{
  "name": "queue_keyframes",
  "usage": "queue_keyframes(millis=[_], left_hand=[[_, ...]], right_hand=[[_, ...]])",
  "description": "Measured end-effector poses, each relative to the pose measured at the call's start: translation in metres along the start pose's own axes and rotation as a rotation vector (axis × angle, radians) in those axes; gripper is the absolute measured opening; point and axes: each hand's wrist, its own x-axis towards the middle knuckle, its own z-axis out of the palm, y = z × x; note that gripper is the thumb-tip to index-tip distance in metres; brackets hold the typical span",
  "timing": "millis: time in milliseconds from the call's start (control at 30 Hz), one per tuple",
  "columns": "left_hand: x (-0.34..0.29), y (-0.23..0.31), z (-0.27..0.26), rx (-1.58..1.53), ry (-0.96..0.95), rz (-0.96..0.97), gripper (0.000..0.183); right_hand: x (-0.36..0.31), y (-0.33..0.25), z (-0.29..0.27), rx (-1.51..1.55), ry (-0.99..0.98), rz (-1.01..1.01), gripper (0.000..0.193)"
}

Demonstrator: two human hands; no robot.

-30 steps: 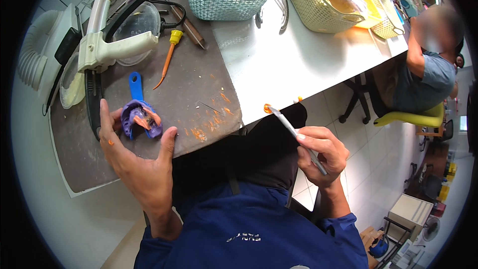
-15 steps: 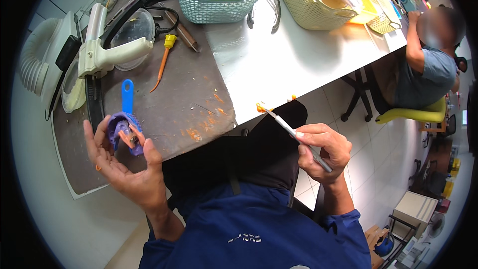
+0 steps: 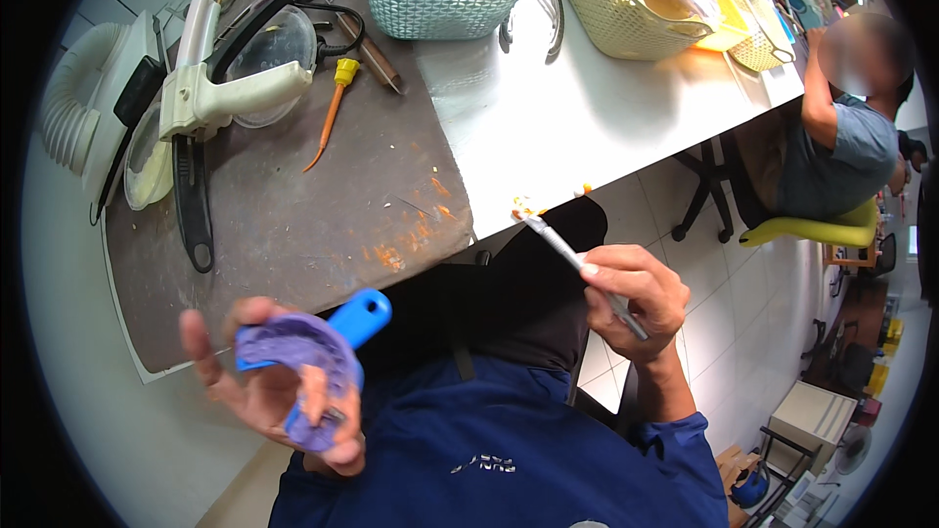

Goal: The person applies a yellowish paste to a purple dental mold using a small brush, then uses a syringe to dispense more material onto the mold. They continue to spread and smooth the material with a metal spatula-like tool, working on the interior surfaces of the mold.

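My left hand (image 3: 262, 393) holds a dental impression tray, its purple impression (image 3: 342, 352) facing up and its blue handle (image 3: 368, 309) pointing away to the right. A pinkish-orange strip and a small dark metallic piece show inside the impression. The fingers and thumb grip the tray's sides, partly hidden beneath it. In my right hand (image 3: 641, 298) is a slim silver-grey scalpel-like tool (image 3: 562, 247), held like a pen. Its working tip is over an orange smear (image 3: 521, 205) at the white tabletop's near edge; whether it touches cannot be made out. A small orange-and-white bit (image 3: 584, 190) lies nearby.
A cream pistol-shaped handpiece (image 3: 235, 96) and an orange tool with yellow cap (image 3: 333, 112) lie on the stained grey mat (image 3: 362, 191). Teal (image 3: 445, 10) and yellow baskets (image 3: 621, 15) stand behind. At right, a person (image 3: 831, 137) sits on a green chair.
My left hand has brought the impression tray off the mat area toward my body and turned it, so its handle now points rightward. My right hand has barely moved.
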Motion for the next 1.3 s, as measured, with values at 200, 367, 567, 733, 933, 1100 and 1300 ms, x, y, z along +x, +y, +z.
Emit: queue_keyframes(millis=[200,367,567,733,933,1100,1300], left_hand=[[-0.035,-0.013,0.013,-0.501,-0.292,-0.604,0.119],[-0.052,-0.027,0.01,-0.569,-0.437,-0.757,0.105],[-0.057,-0.028,0.008,-0.544,-0.454,-0.837,0.101],[-0.059,-0.03,0.005,-0.541,-0.471,-0.855,0.099],[-0.061,-0.031,0.004,-0.531,-0.519,-0.906,0.099],[-0.062,-0.033,0.007,-0.536,-0.546,-0.904,0.096],[-0.063,-0.038,0.011,-0.425,-0.573,-0.807,0.092]], right_hand=[[-0.005,0.0,0.001,-0.021,0.025,0.003,0.037],[-0.004,-0.001,-0.001,-0.04,0.023,0.045,0.037],[0.0,-0.001,-0.001,-0.034,0.03,0.026,0.034],[0.002,-0.001,-0.001,-0.039,0.045,0.041,0.031],[0.003,0.001,-0.006,-0.04,0.012,0.03,0.03],[0.007,0.002,-0.007,-0.037,-0.002,0.026,0.03],[0.004,0.001,-0.008,-0.012,-0.089,0.062,0.028]])
